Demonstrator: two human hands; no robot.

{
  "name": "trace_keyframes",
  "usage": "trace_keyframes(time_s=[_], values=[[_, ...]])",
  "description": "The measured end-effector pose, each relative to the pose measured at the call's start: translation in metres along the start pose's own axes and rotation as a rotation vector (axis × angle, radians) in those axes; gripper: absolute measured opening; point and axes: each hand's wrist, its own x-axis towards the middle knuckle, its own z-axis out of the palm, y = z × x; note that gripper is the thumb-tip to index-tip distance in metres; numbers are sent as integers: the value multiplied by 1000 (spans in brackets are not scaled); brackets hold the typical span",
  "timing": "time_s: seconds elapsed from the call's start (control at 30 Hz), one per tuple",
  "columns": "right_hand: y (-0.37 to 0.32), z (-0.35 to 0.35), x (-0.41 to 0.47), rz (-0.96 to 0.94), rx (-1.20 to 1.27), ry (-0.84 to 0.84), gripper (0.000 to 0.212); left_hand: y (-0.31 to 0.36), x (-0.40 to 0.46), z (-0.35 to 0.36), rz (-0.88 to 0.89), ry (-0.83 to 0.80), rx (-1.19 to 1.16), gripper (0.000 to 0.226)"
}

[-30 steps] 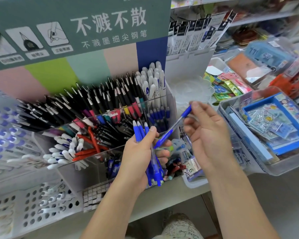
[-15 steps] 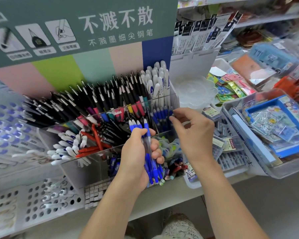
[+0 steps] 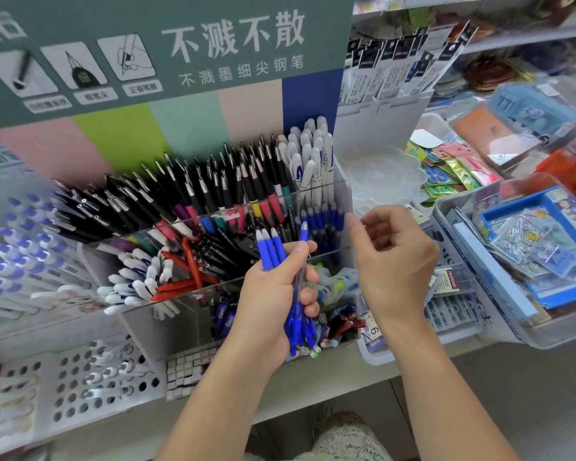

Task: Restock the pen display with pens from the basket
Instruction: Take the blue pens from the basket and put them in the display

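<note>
Restocking looks partly done: the clear display (image 3: 341, 207) already has a row of blue pens (image 3: 323, 216) standing in its right-hand compartment, at the right end of the shelf (image 3: 213, 424) it sits on, while the left hand (image 3: 276, 294) grips a bundle (image 3: 280, 257) of the same pens, about four tips showing above the fist and the clipped ends hanging out below. So several pens are left to place, by my reading. The right hand (image 3: 396, 264) holds nothing; its fingers are loosely curled, and it hovers just beside the display's right wall, between the bundle and the blue row. No basket that I can name for sure is in view. The pens have ribbed blue grips that look rubbery, see-through barrels and small metal cone tips. The display is stiff transparent plastic with thin dividers, its other compartments packed with black pens (image 3: 180, 194) leaning leftward and fat white markers (image 3: 313, 154) behind the blue row. At the shelf's left end a white rack (image 3: 80, 390) is pierced with round holes.
</note>
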Motion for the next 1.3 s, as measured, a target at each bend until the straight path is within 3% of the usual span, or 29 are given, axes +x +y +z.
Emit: trace_keyframes(time_s=[0.07, 0.17, 0.23, 0.33, 0.4, 0.5, 0.6, 0.7, 0.87, 1.03, 1.3], values=[[-11, -5, 0, 148, 117, -96, 18, -1, 0, 1, -4, -10, 11, 22], [-23, -8, 0, 456, 342, -431, 21, -2, 0, 4, -13, -45, 31, 17], [-21, -7, -1, 640, 515, -558, 25, -3, -1, 6, -22, -82, 60, 11], [-11, -4, -3, 717, 597, -564, 22, -4, -1, 5, -30, -77, 107, 14], [-9, -8, 1, 740, 722, -453, 17, -3, -1, 4, -41, -32, 130, 21], [-12, -24, 18, 613, 859, -201, 12, 0, -1, 3, -56, 18, 73, 18], [-15, -30, 31, 253, 572, -34, 7, 3, -2, 4, -52, 42, 21, 15], [-12, -17, 24, -2, 252, -6, 10, 3, 0, 6, -34, 62, 0, 11], [3, 2, 11, -243, -66, -29, 19, 2, 4, 5, -8, 89, 24, 12], [17, 16, 8, -338, -160, -83, 21, 1, 2, 5, 65, 61, 41, 9], [18, 23, 8, -305, -264, -145, 39, 3, 1, 2, 38, 25, 50, 21]])
